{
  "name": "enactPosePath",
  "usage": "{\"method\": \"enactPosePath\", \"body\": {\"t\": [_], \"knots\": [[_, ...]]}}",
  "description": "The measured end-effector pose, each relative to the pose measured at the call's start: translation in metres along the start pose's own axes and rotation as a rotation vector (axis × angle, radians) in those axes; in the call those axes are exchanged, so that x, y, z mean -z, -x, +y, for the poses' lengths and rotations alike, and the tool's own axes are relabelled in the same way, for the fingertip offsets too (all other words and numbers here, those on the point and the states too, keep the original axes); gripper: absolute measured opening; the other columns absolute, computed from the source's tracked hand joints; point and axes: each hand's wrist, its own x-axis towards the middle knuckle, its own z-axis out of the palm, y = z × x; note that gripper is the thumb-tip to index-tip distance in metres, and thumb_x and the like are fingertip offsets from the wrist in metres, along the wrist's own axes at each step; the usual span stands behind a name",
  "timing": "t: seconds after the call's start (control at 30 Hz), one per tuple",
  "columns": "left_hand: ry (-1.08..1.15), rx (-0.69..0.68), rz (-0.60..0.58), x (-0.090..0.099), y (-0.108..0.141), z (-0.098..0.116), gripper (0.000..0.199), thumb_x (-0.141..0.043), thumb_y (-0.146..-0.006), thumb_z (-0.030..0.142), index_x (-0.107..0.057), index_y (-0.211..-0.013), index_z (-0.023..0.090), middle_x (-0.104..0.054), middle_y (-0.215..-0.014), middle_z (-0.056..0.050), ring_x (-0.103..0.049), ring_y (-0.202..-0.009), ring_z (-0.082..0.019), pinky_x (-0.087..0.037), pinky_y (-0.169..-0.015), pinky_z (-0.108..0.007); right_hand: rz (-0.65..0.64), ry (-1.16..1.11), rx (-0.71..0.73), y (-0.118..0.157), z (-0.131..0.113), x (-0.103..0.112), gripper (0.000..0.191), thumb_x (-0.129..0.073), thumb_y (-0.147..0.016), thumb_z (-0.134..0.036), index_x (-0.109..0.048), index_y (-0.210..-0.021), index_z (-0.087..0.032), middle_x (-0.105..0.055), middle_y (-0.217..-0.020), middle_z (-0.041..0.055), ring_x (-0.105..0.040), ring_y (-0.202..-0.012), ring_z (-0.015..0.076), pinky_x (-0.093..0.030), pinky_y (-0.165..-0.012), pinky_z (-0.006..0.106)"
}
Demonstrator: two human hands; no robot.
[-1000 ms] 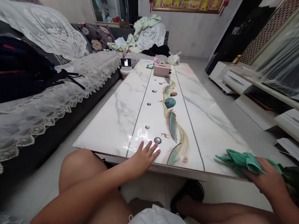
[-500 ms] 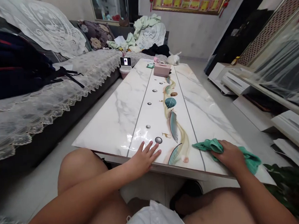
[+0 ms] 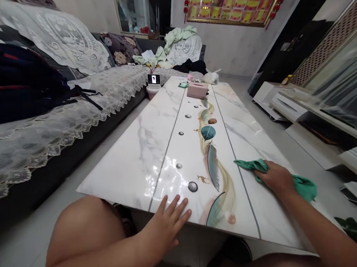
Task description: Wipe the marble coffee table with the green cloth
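My right hand [image 3: 278, 177] is closed over a green cloth [image 3: 304, 187] on the right side of the long table [image 3: 116, 165]. One end of the cloth pokes out to the left of the fingers; the rest bunches out to the right of the wrist. My left hand [image 3: 168, 222] lies at the table's near edge with its fingers spread, holding nothing. Just beyond those fingertips is a printed dark grey dot. The tabletop is glossy white with grey marbling and a leaf pattern down its middle.
A pink tissue box [image 3: 197, 90] stands at the table's far end, with a white plastic bag [image 3: 211, 77] behind it. Beyond the table's left side, a small lit screen [image 3: 154, 80] stands on a pink container. A lace-covered sofa [image 3: 109, 85] runs along the left, cabinets [image 3: 315, 141] along the right.
The view has tilted and come nearer the table. My right hand has slid the cloth slightly farther up the tabletop. My left hand stays spread at the near edge.
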Motion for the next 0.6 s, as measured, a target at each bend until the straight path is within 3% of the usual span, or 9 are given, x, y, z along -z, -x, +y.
{"method": "enactPosePath", "body": {"t": [0.1,0.23,0.47,0.6], "knots": [[-0.029,-0.003,0.082,-0.022,0.006,0.002,0.095,-0.072,-0.101,0.069,-0.039,-0.177,0.024,-0.041,-0.178,-0.019,-0.043,-0.163,-0.044,-0.038,-0.127,-0.066,-0.021,0.028,-0.034,-0.025,-0.009,-0.006,0.026,-0.065,-0.090,-0.042,-0.075,-0.100,-0.019,-0.078,-0.102,0.0144,-0.068,-0.090,0.0301,-0.042,-0.076,0.034],[-0.158,0.008,0.235,-0.034,0.016,0.005,0.092,-0.059,-0.104,0.079,-0.040,-0.177,0.026,-0.035,-0.183,-0.013,-0.035,-0.167,-0.038,-0.031,-0.130,-0.061,-0.016,0.046,0.000,-0.056,-0.014,-0.017,0.032,-0.066,-0.091,-0.043,-0.078,-0.104,-0.016,-0.078,-0.104,0.0165,-0.067,-0.090,0.0291,-0.041,-0.076,0.034],[-0.247,0.023,0.664,-0.049,0.009,-0.002,0.048,-0.062,-0.112,0.052,-0.063,-0.158,0.036,-0.050,-0.176,-0.002,-0.049,-0.155,-0.029,-0.026,-0.136,-0.055,-0.090,0.111,-0.081,-0.118,-0.030,-0.026,0.038,-0.063,-0.102,-0.041,-0.079,-0.122,-0.014,-0.079,-0.121,0.0182,-0.070,-0.105,0.0313,-0.041,-0.081,0.034],[-0.262,0.035,0.667,-0.037,0.011,-0.013,0.045,-0.065,-0.110,0.057,-0.066,-0.153,0.044,-0.048,-0.176,0.009,-0.049,-0.154,-0.019,-0.042,-0.128,-0.037,-0.187,0.145,-0.208,-0.159,-0.047,-0.023,0.045,-0.059,-0.108,-0.042,-0.075,-0.139,-0.015,-0.076,-0.131,0.0201,-0.070,-0.117,0.0324,-0.043,-0.084,0.036]]}}
